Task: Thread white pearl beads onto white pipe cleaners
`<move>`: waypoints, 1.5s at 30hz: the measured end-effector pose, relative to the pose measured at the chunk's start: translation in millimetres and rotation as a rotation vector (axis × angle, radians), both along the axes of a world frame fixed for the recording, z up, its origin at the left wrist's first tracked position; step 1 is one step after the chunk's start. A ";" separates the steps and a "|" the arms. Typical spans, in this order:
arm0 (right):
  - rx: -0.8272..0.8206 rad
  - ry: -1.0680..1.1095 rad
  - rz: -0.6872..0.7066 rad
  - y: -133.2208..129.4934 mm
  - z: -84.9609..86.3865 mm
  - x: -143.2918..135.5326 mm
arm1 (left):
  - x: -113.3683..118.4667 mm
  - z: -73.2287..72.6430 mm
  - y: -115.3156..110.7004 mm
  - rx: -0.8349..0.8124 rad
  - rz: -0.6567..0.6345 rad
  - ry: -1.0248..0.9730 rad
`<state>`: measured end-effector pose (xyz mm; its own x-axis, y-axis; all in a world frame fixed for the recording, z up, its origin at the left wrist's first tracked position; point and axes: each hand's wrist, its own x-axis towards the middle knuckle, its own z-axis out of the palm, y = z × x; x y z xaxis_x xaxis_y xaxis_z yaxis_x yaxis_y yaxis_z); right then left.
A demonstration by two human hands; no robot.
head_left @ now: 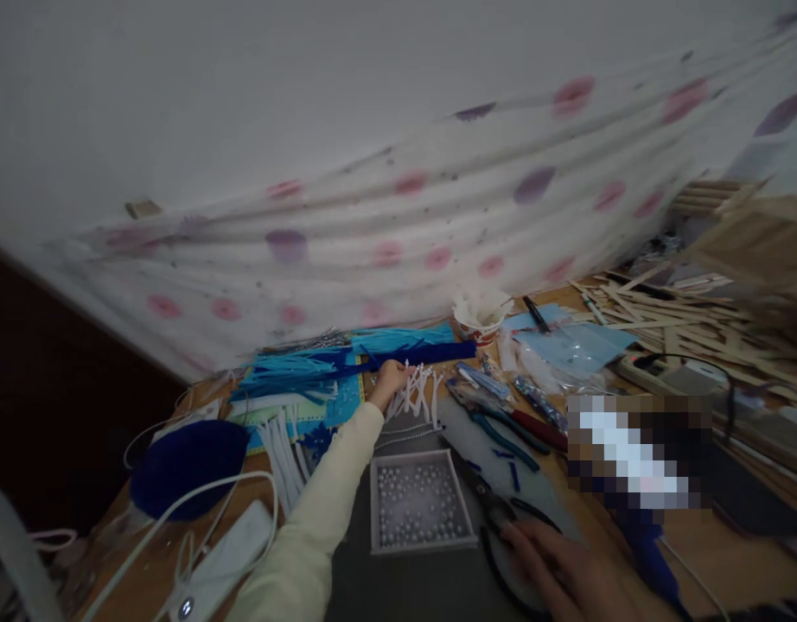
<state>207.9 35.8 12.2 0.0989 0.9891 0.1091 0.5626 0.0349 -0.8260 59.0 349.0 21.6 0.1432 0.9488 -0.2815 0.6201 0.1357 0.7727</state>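
My left hand reaches out to a fan of white strips with pearl-like tips. Its fingers are pinched at the strips' upper ends; how many they grip is hidden. Low on the right, my right hand is closed on the handles of black scissors, whose blades point up and left. Between my arms sits a shallow square tray with loose silvery pearl beads in it. Just beyond the tray, a string of beads lies on the grey mat.
Blue pipe cleaners lie at the back left, near white ones and a dark blue disc. Pliers, a paper cup and wooden strips stand or lie to the right. A white cable loops over the left side.
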 end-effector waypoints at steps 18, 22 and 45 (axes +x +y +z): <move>0.363 0.232 -0.070 26.6 -22.8 13.5 | -210.7 8.5 -134.3 0.119 0.440 0.692; 0.416 0.011 -0.142 29.2 -4.0 2.5 | -206.0 -19.7 -148.7 0.077 0.433 0.677; 0.400 -0.386 -0.075 31.9 3.2 -19.0 | -226.6 -22.1 -128.1 0.126 0.847 -0.554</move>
<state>188.9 67.6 15.4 0.0455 0.8550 0.5166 0.8345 0.2517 -0.4901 -167.6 221.0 -0.6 -0.5088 0.8172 -0.2708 -0.0913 0.2616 0.9608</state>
